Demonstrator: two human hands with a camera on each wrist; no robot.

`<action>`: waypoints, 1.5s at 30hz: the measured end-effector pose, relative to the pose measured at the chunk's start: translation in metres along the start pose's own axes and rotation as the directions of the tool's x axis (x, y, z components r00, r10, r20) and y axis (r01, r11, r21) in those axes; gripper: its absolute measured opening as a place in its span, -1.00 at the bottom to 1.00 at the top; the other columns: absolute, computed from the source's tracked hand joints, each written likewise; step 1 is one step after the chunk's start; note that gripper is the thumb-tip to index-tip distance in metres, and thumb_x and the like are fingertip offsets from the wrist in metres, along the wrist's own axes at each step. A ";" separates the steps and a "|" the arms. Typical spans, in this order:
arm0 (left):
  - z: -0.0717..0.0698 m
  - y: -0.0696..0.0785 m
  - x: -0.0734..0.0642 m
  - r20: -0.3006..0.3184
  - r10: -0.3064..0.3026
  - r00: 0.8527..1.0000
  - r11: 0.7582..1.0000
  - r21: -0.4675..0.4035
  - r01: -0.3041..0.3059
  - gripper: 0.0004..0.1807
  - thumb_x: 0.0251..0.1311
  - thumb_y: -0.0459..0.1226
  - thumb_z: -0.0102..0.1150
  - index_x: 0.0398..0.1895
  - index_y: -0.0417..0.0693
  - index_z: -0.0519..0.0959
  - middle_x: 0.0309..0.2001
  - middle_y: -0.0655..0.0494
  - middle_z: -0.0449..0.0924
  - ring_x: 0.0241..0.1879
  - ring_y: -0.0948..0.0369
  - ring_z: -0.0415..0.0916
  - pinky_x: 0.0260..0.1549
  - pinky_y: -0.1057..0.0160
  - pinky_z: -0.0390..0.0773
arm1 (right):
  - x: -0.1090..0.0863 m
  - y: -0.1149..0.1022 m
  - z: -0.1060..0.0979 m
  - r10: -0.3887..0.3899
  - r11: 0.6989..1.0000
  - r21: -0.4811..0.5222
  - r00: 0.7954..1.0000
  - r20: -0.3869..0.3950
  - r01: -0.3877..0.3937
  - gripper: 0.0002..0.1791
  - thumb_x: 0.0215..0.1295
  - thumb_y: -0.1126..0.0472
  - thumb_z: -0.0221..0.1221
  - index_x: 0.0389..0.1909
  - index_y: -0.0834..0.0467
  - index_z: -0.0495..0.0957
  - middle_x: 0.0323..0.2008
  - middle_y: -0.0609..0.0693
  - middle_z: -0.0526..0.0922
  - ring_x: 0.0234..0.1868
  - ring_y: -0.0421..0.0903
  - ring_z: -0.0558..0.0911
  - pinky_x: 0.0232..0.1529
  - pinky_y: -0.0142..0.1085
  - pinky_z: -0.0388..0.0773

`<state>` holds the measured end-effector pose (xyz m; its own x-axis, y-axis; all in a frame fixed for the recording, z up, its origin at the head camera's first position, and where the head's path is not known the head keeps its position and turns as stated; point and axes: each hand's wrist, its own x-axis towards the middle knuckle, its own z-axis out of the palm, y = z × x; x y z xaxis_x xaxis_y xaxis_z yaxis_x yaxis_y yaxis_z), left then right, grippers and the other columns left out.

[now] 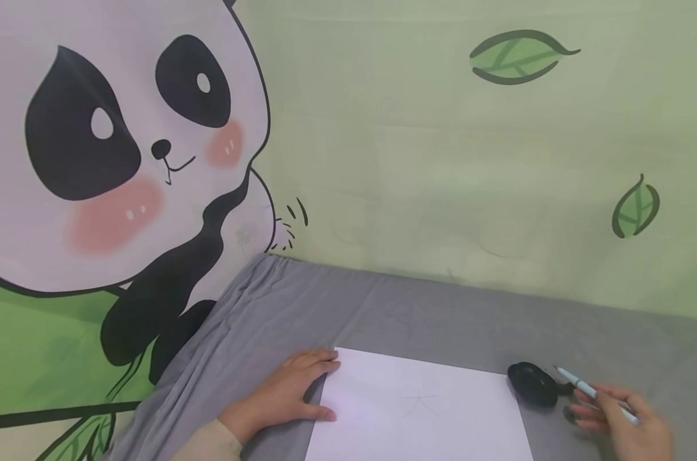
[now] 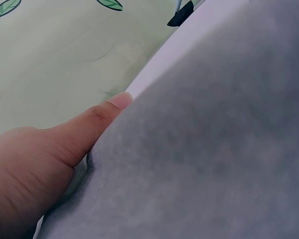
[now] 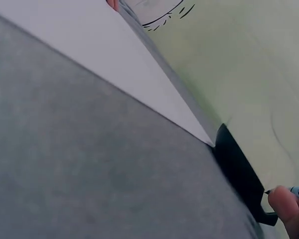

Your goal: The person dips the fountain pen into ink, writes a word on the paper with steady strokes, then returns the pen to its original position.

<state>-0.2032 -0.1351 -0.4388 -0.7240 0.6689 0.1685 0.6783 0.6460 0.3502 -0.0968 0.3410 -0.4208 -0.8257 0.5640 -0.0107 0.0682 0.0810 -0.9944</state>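
A white sheet of paper (image 1: 377, 432) lies on the grey cloth, with a few faint thin strokes near its middle. My left hand (image 1: 285, 392) rests at its left edge, fingers and thumb spread onto the paper; the thumb (image 2: 97, 117) lies along the edge in the left wrist view. To the right, my right hand (image 1: 642, 419) holds a light blue pen (image 1: 578, 384), its dark tip pointing up and left. Beside that hand is a black rounded object (image 1: 532, 384) with a short stem, at the paper's far right corner. The stem's end is close to my right fingertips.
Grey cloth (image 1: 429, 307) covers the surface and bunches into folds at the left. Behind it hangs a pale green backdrop (image 1: 383, 160), printed with leaves and a large panda (image 1: 210, 186) at the left.
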 end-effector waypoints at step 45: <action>-0.003 0.003 -0.001 0.023 -0.020 1.000 0.999 -0.025 0.021 -0.13 -0.06 0.23 0.31 0.29 -0.05 0.42 0.36 0.06 0.35 0.35 0.02 0.28 0.30 -0.12 0.27 | 0.003 0.015 0.008 0.006 0.636 -0.772 1.000 -0.025 -0.023 -0.65 0.16 0.24 0.26 -0.11 0.39 0.52 -0.39 0.22 0.63 -0.47 -0.04 0.52 -0.55 -0.34 0.31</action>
<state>-0.2008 -0.1345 -0.4348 -0.7345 0.6640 0.1401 0.6598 0.6505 0.3763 -0.1027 0.3370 -0.4365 -0.8113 0.5844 -0.0138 0.4940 0.6728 -0.5507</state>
